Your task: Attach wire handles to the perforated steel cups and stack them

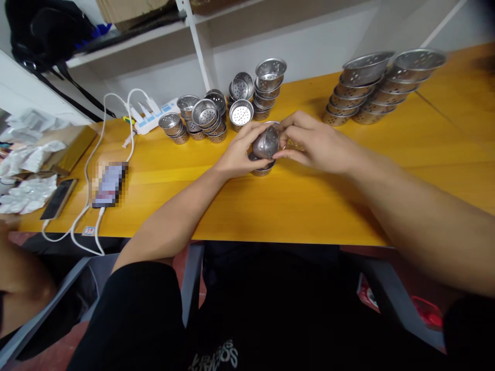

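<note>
My left hand [237, 154] and my right hand [313, 144] meet over the middle of the yellow table [309, 206]. Both are closed round one small perforated metal cup [266, 142], held tilted on its side just above a short stack of the same cups [263, 168] that rests on the table. The fingers of both hands wrap the cup's rim and hide part of it.
Behind the hands lie several small perforated cups [216, 116] in piles. Two stacks of wider metal strainer bowls [371, 87] stand at the back right. A phone [109, 184] on a white cable, a power strip [149, 116] and crumpled plastic bags [27, 175] sit left. Another person's arm [19, 283] shows at the lower left.
</note>
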